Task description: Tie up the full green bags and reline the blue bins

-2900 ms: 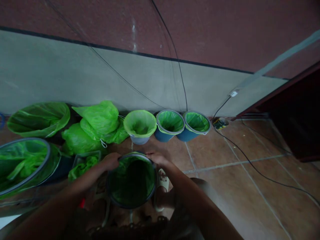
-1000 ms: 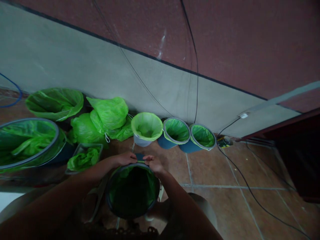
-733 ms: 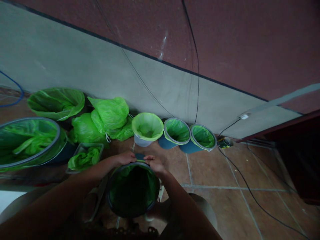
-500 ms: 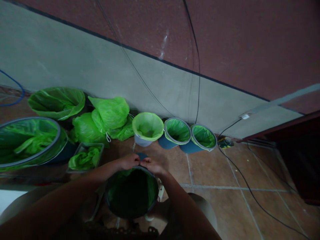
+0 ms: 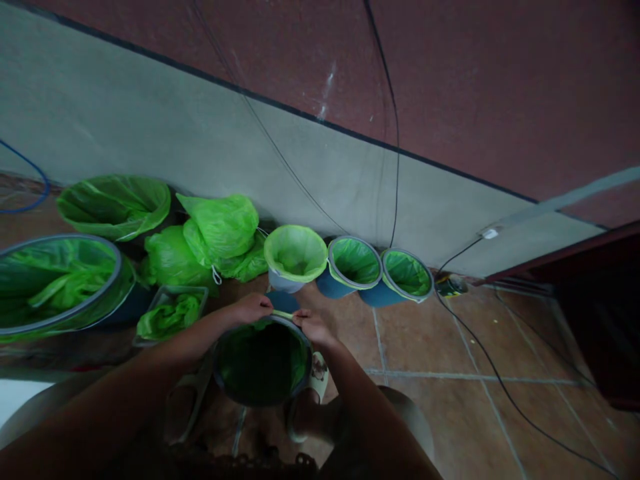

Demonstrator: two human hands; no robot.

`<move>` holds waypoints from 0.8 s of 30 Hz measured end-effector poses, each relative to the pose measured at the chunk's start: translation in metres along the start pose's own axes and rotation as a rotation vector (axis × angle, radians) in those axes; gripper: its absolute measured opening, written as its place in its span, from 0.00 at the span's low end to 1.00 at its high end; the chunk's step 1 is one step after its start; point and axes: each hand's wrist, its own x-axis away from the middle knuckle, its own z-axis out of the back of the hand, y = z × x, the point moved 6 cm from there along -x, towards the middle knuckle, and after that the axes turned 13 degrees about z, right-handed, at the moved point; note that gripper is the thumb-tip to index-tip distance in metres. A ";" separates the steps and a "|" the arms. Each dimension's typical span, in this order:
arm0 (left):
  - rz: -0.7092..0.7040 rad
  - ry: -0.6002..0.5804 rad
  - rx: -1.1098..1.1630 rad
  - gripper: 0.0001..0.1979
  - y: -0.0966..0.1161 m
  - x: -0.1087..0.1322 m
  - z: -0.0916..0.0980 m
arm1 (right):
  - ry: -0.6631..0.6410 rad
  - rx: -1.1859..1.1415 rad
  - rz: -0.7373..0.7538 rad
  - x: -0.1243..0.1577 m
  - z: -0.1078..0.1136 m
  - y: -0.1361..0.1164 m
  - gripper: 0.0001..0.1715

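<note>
A blue trash bin (image 5: 283,301) stands tilted between my feet, its dark mouth facing me. A green bin liner (image 5: 301,357) covers its inside and folds over the far rim. My left hand (image 5: 253,308) pinches the liner's edge at the far rim, left of its middle. On the right of that same rim, my right hand (image 5: 311,325) grips the liner's edge too. A short pale strip of the edge shows between the two hands. The bin's bottom inside is too dark to see.
Along the wall stand a white lined bin (image 5: 287,283), two blue lined bins (image 5: 337,285), filled green bags (image 5: 220,227) and larger lined bins (image 5: 117,267). A grey tray (image 5: 204,299) holds crumpled green plastic. A black cable (image 5: 493,367) crosses the tiled floor at right.
My hands have moved apart along the far rim, baring a strip of liner edge between them. The bin has tipped and shifted slightly away from me, so my right shoe shows more.
</note>
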 end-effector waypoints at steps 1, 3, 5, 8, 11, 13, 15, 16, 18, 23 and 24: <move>0.022 -0.024 0.032 0.15 -0.002 0.001 0.001 | -0.001 0.010 -0.004 -0.001 0.002 0.002 0.03; 0.060 -0.068 0.110 0.15 -0.006 0.002 0.001 | -0.024 0.032 -0.013 -0.001 0.003 0.004 0.05; 0.081 -0.084 0.185 0.14 -0.007 0.004 -0.001 | -0.046 0.039 0.001 -0.001 0.002 0.004 0.06; 0.052 -0.104 0.271 0.14 -0.003 0.005 -0.009 | -0.078 -0.023 0.061 0.002 -0.005 -0.005 0.08; -0.002 -0.132 0.312 0.14 0.005 0.005 -0.020 | -0.132 -0.092 0.058 0.005 -0.014 -0.014 0.10; -0.038 -0.130 0.287 0.14 0.009 0.004 -0.022 | -0.135 -0.106 0.037 0.007 -0.016 -0.018 0.09; -0.069 -0.102 0.212 0.14 0.012 0.003 -0.019 | -0.097 -0.097 0.038 0.007 -0.013 -0.021 0.08; -0.079 -0.083 0.163 0.14 0.012 0.003 -0.016 | -0.071 -0.085 0.039 0.007 -0.010 -0.021 0.07; -0.087 -0.065 0.066 0.15 0.010 0.002 -0.010 | -0.030 -0.051 0.028 0.006 -0.004 -0.020 0.07; -0.025 -0.110 -0.029 0.15 -0.006 -0.001 -0.003 | 0.035 0.041 -0.017 0.002 0.009 -0.007 0.11; -0.011 -0.114 -0.033 0.15 -0.008 -0.001 -0.004 | 0.037 0.062 0.004 0.001 0.011 -0.007 0.11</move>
